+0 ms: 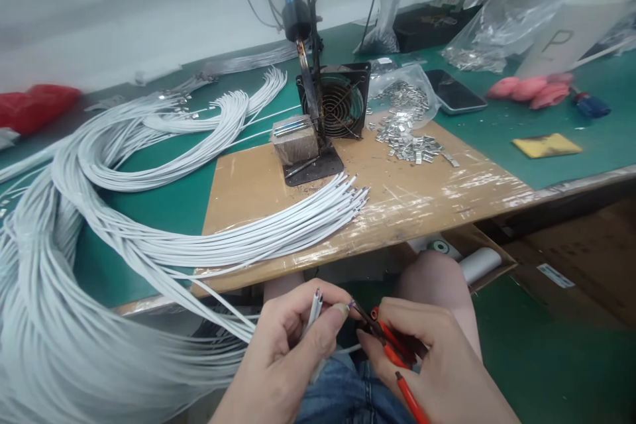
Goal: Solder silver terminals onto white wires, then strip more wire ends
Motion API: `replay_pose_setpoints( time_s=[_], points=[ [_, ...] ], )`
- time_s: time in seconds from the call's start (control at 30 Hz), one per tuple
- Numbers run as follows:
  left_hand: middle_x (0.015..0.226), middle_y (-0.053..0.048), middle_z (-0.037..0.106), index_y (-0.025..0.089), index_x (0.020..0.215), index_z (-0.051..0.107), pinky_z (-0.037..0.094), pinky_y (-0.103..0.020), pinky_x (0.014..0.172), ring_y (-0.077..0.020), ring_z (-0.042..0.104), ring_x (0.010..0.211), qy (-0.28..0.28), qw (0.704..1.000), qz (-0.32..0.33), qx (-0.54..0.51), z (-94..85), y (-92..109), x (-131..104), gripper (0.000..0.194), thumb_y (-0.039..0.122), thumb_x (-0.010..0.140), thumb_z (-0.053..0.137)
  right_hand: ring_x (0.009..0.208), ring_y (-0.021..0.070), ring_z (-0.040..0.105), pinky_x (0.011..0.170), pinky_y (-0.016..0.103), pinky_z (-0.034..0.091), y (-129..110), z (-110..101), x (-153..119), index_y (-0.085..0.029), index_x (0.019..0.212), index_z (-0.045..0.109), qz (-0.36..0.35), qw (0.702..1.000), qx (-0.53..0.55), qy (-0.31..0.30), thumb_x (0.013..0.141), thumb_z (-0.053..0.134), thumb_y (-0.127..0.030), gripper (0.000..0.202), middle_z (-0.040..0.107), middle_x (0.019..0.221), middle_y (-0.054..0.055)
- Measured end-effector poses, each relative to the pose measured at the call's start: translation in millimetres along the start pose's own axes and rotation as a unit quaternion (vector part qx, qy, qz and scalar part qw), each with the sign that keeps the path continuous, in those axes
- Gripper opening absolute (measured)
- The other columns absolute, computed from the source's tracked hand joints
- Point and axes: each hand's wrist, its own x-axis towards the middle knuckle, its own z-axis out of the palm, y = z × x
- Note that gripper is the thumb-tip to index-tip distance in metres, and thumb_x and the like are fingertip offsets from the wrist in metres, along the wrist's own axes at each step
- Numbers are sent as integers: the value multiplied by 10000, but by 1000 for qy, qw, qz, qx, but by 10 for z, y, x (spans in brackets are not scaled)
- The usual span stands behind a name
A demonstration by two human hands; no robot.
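Note:
My left hand (303, 334) is closed around several white cables (314, 311), whose dark-tipped ends stick up between thumb and fingers. One cable end is pinched at the thumb tip. My right hand (422, 344) grips red-handled pliers (392, 348), whose jaws meet that pinched end. Both hands are above my lap, in front of the table edge. A thick bundle of white cables (278, 232) lies across the brown board (422, 199), and more of them hang in a mass at the left.
A soldering iron (297, 20) stands over a block (297, 142) before a black fan (342, 101). Small metal pieces (407, 132) spill from a bag. Farther right are a phone (456, 91), pink items (531, 89) and a yellow sponge (546, 145).

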Motion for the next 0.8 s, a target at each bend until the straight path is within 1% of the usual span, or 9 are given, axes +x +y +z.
replay_pose_setpoints(
  time_s=[0.17, 0.3, 0.4, 0.47, 0.53, 0.7, 0.8],
  points=[
    [625, 57, 354, 205, 947, 733, 167, -280, 533, -124, 270, 593, 0, 1000, 8, 0, -4, -2, -11, 300, 499, 951, 675, 562, 102, 346, 490, 257, 255, 16, -15, -5, -216, 606, 262, 2, 1000, -10, 0, 792, 563, -169, 358, 360, 595, -50],
    [648, 51, 366, 197, 924, 739, 182, -284, 545, -125, 280, 609, -1, 1000, 22, 13, 5, 14, -6, 285, 470, 960, 665, 546, 100, 385, 489, 256, 262, 41, -31, -17, -214, 579, 305, -10, 999, -36, 5, 773, 540, -140, 314, 394, 579, -50],
    [648, 48, 376, 189, 919, 750, 192, -284, 544, -127, 286, 609, 1, 999, 33, 16, 20, 29, -6, 280, 450, 962, 659, 541, 105, 416, 499, 264, 268, 66, -63, -22, -215, 568, 346, -20, 998, -59, -12, 775, 519, -129, 283, 428, 573, -46],
    [652, 43, 394, 184, 901, 754, 204, -283, 548, -128, 297, 614, 7, 999, 43, 20, 27, 39, -12, 273, 432, 962, 657, 542, 107, 417, 499, 266, 263, 80, -84, -21, -216, 575, 336, -21, 997, -64, -28, 767, 517, -127, 278, 437, 575, -45],
    [651, 43, 393, 187, 898, 757, 208, -282, 550, -128, 296, 612, 8, 999, 43, 23, 32, 43, -21, 263, 420, 963, 655, 536, 103, 404, 493, 263, 258, 86, -93, -21, -214, 575, 317, -19, 997, -64, -31, 748, 515, -122, 279, 427, 568, -46],
    [642, 45, 384, 183, 906, 751, 195, -283, 539, -130, 283, 604, 6, 999, 35, 19, 39, 31, -23, 290, 449, 959, 647, 507, 97, 392, 482, 266, 246, 83, -54, -41, -209, 552, 323, -44, 997, -59, 13, 726, 512, -116, 272, 419, 549, -44],
    [629, 51, 383, 178, 913, 742, 191, -282, 532, -124, 274, 586, 2, 999, 34, 15, 49, 26, -13, 286, 442, 961, 641, 506, 97, 379, 484, 269, 240, 104, -17, -55, -211, 552, 322, -43, 997, -55, 31, 730, 494, -119, 263, 413, 551, -45]
  ],
)
